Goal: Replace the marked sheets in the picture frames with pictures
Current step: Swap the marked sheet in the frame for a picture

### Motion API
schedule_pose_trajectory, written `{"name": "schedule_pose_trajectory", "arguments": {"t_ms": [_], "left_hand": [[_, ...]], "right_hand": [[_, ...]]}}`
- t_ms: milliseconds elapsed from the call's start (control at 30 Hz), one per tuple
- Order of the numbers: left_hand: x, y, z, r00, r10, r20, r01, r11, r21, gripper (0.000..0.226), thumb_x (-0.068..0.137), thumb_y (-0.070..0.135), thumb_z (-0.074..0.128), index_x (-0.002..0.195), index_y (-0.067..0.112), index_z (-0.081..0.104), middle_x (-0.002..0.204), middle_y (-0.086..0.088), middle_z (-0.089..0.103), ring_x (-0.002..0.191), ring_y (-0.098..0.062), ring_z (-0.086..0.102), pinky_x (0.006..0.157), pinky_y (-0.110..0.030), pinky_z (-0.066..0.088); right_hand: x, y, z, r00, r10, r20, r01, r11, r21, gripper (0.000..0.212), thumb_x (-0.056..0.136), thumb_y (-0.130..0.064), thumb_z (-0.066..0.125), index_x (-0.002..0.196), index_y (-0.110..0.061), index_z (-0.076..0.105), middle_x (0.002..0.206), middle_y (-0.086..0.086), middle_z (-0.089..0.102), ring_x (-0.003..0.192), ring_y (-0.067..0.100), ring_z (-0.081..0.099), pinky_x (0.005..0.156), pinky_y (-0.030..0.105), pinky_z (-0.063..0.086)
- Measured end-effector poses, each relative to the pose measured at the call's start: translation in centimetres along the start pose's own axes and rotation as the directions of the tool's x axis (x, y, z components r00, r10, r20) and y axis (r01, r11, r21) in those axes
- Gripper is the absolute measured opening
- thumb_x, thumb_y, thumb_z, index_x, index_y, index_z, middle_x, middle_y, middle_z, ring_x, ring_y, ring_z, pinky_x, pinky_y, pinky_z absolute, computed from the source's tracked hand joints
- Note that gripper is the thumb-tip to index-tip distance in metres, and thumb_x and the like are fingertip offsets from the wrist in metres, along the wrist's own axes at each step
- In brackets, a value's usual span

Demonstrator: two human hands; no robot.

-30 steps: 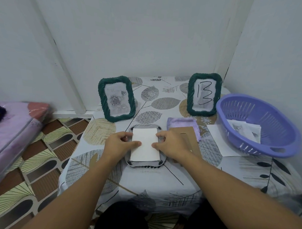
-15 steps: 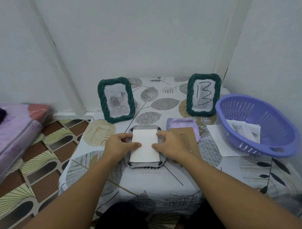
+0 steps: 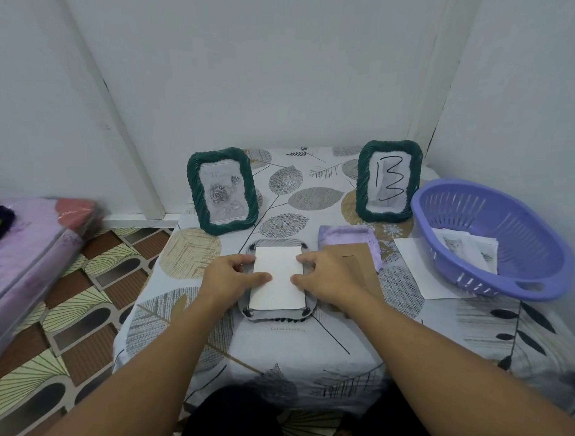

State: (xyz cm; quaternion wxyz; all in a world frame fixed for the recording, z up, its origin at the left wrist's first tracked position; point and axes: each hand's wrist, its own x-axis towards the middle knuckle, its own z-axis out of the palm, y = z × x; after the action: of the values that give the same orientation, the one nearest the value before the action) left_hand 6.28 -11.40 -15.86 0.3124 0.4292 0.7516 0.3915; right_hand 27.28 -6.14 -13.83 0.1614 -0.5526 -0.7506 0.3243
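A picture frame [image 3: 276,316] lies face down at the middle of the table, with a white sheet [image 3: 278,289] laid on its back. My left hand [image 3: 227,277] holds the sheet's left edge, thumb on top and fingers curled at the edge. My right hand [image 3: 329,278] holds the right edge the same way. Behind stand two green frames: the left one [image 3: 196,188] shows a rose picture, the right one [image 3: 362,181] holds a sheet marked 13. A brown cardboard backing [image 3: 359,256] lies under my right hand.
A purple cloth [image 3: 342,234] lies behind the backing. At the right, a purple basket [image 3: 507,225] holds cat pictures [image 3: 464,250] and rests partly on a white paper [image 3: 418,268]. Walls close in behind and to the right. A wrapped mattress [image 3: 24,241] lies at the left on the floor.
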Motion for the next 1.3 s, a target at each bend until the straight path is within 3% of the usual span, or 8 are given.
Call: {"name": "schedule_pose_trajectory", "arguments": {"t_ms": [200, 400, 533, 700, 1100, 1167, 1233, 1300], "left_hand": [[-0.3, 0.4, 0.1, 0.999, 0.023, -0.03, -0.022, 1.0, 0.019, 0.045, 0.065, 0.035, 0.096, 0.103, 0.03, 0.074, 0.084, 0.005, 0.06, 0.076, -0.013, 0.058, 0.063, -0.023, 0.041], [-0.2, 0.3, -0.1, 1.0, -0.001, -0.024, 0.001, 1.0, -0.024, 0.04, 0.065, 0.032, 0.097, 0.094, 0.02, 0.072, 0.079, 0.003, 0.057, 0.072, -0.014, 0.055, 0.066, -0.025, 0.047], [-0.4, 0.4, -0.1, 0.999, 0.007, -0.033, -0.008, 1.0, -0.014, 0.039, 0.065, 0.035, 0.096, 0.094, 0.022, 0.072, 0.079, 0.004, 0.057, 0.073, -0.014, 0.055, 0.068, -0.028, 0.047], [-0.7, 0.7, -0.2, 0.999, 0.008, -0.032, -0.008, 1.0, -0.001, 0.04, 0.066, 0.034, 0.096, 0.095, 0.021, 0.072, 0.079, 0.004, 0.057, 0.072, -0.014, 0.054, 0.066, -0.029, 0.046], [-0.6, 0.7, 0.1, 0.996, 0.001, -0.087, -0.002, 1.0, -0.011, 0.034, 0.074, 0.043, 0.09, 0.094, 0.024, 0.07, 0.083, 0.001, 0.062, 0.076, -0.016, 0.059, 0.064, -0.029, 0.045], [-0.7, 0.7, 0.1, 0.993, -0.001, -0.115, -0.001, 1.0, -0.013, 0.026, 0.085, 0.041, 0.081, 0.098, 0.025, 0.065, 0.087, -0.002, 0.064, 0.077, -0.019, 0.061, 0.062, -0.031, 0.044], [-0.6, 0.8, 0.1, 0.988, -0.014, -0.154, 0.013, 1.0, -0.006, 0.016, 0.094, 0.033, 0.069, 0.101, 0.023, 0.06, 0.089, -0.003, 0.064, 0.079, -0.021, 0.061, 0.06, -0.031, 0.044], [-0.4, 0.7, 0.1, 0.981, -0.021, -0.191, 0.022, 1.0, 0.007, 0.007, 0.097, 0.025, 0.063, 0.099, 0.019, 0.061, 0.089, -0.003, 0.066, 0.083, -0.023, 0.063, 0.064, -0.033, 0.048]], "right_hand": [[-0.1, -0.3, -0.1, 1.0, 0.006, -0.001, -0.006, 1.0, -0.02, 0.041, 0.085, -0.029, 0.072, 0.125, -0.019, 0.068, 0.122, 0.006, 0.069, 0.108, 0.024, 0.063, 0.089, 0.034, 0.053], [-0.1, -0.5, -0.5, 0.999, 0.01, 0.047, -0.01, 1.0, 0.001, 0.053, 0.086, -0.031, 0.074, 0.137, -0.026, 0.062, 0.133, 0.001, 0.064, 0.118, 0.02, 0.06, 0.092, 0.029, 0.047], [-0.5, -0.7, -0.6, 1.0, -0.007, 0.014, 0.007, 1.0, -0.007, 0.041, 0.086, -0.027, 0.073, 0.125, -0.02, 0.067, 0.115, 0.005, 0.07, 0.103, 0.023, 0.064, 0.085, 0.031, 0.051], [-0.6, -0.7, -0.7, 1.0, -0.007, 0.008, 0.007, 1.0, 0.024, 0.039, 0.086, -0.027, 0.072, 0.125, -0.024, 0.068, 0.092, -0.004, 0.066, 0.091, 0.019, 0.063, 0.076, 0.03, 0.05], [-0.2, -0.5, -0.6, 1.0, 0.005, -0.001, -0.005, 0.999, 0.054, 0.045, 0.089, -0.033, 0.071, 0.133, -0.024, 0.064, 0.122, 0.001, 0.068, 0.105, 0.017, 0.062, 0.085, 0.027, 0.048], [-0.2, -0.4, -1.0, 0.999, 0.018, -0.048, -0.013, 0.996, 0.087, 0.041, 0.091, -0.037, 0.068, 0.131, -0.025, 0.065, 0.112, -0.004, 0.071, 0.103, 0.015, 0.064, 0.08, 0.025, 0.044], [-0.4, -0.1, -1.6, 0.993, 0.027, -0.114, -0.018, 0.996, 0.085, 0.029, 0.093, -0.04, 0.064, 0.119, -0.028, 0.068, 0.085, -0.01, 0.071, 0.081, 0.009, 0.065, 0.068, 0.026, 0.045], [-0.6, 0.3, -2.2, 0.98, 0.037, -0.197, -0.026, 0.998, 0.062, 0.022, 0.093, -0.045, 0.06, 0.108, -0.031, 0.067, 0.074, -0.009, 0.068, 0.074, 0.006, 0.063, 0.064, 0.026, 0.048]]}}
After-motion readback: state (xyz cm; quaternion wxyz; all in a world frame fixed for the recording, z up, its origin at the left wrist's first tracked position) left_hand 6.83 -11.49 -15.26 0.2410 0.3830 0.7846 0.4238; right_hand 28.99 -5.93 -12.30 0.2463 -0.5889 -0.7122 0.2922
